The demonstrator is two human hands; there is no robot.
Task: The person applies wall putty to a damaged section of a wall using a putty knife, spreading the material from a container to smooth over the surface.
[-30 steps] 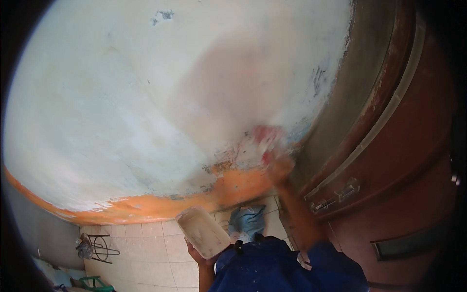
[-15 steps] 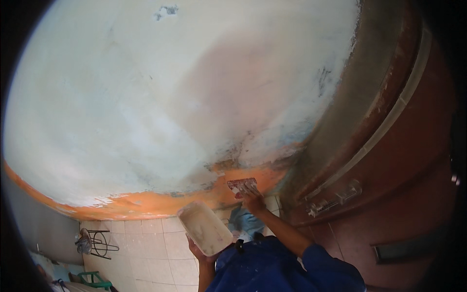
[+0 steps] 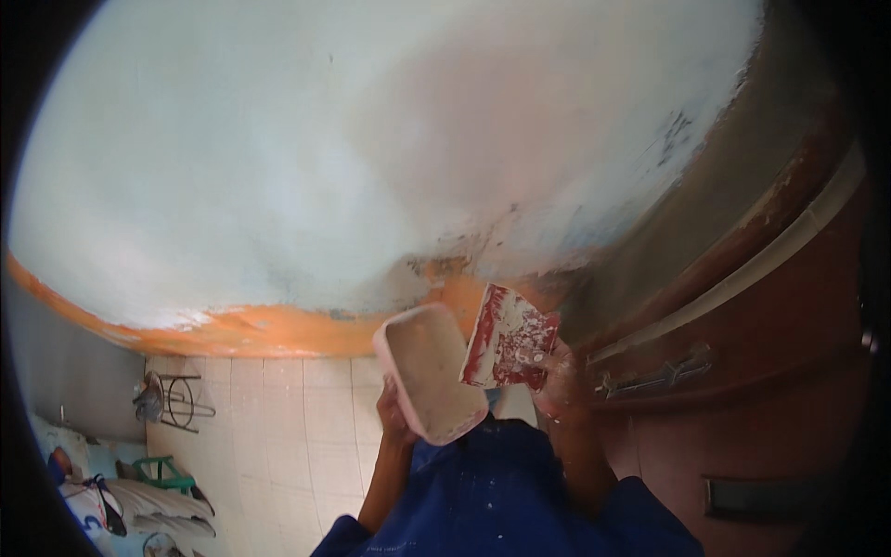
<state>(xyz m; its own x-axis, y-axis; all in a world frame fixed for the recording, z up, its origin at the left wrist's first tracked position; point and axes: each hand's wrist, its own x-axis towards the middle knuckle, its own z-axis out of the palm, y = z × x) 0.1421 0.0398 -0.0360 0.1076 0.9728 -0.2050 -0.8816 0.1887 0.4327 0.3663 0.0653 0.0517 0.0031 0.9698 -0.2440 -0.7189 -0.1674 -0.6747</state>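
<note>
My left hand [image 3: 394,415] is closed round the side of a pale pink rectangular tub [image 3: 383,356], tilted with its mouth toward me. Whitish paste smears its inside. In my right hand [image 3: 563,385] I grip a wide red putty spreader [image 3: 510,342], its face streaked with white filler. The spreader's edge is right beside the tub's right rim; whether they touch I cannot tell. Beyond both is a wall [image 3: 232,186] covered in pale filler, with dark scuffed patches and a bare orange band [image 3: 251,332] along its foot.
At right stands a dark red door [image 3: 770,381] with a metal handle [image 3: 659,373], close to my right arm. On the tiled floor [image 3: 278,418] at left are a round-framed metal stool [image 3: 186,404] and a green plastic stool [image 3: 165,472]. Another person [image 3: 125,501] is at the lower left.
My right hand has drawn the spreader back from the orange band to the tub, turning its smeared face into view. The tub has shifted up and right in view. More of the other person shows.
</note>
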